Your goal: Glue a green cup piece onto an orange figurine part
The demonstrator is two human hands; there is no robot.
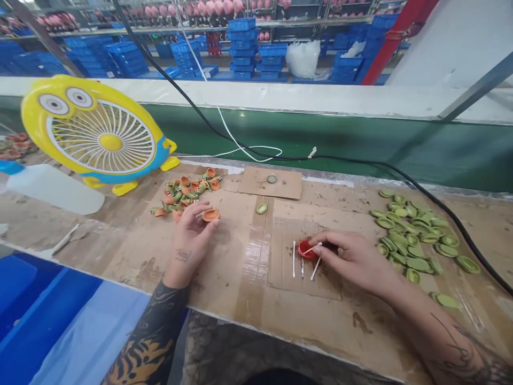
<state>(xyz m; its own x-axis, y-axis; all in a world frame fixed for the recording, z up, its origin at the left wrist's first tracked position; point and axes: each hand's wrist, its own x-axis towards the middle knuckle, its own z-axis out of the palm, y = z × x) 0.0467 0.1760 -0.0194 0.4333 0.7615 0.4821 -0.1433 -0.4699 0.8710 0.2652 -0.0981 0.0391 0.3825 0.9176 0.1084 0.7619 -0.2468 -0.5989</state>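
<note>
Left hand [191,231] pinches an orange cap [210,215] by its rim beside the pile; my right hand [352,256] grips a cotton swab [312,249] over the red lid [306,249]. Both look light, stiff, slippery.

No readable text, labels, brands or numbers anywhere in view; yellow fan [96,136] carries only a cartoon face with two eyes, no lettering; blue crates [256,45] in the background show no legible markings; cardboard sheets [224,235] on the bench are plain, stains and tape only; small round cap [271,179] on the cardboard too small to tell whether it bears print; forearm tattoos are patterns, no letters made out; white bottle [52,187] at the left shows no label.
</note>
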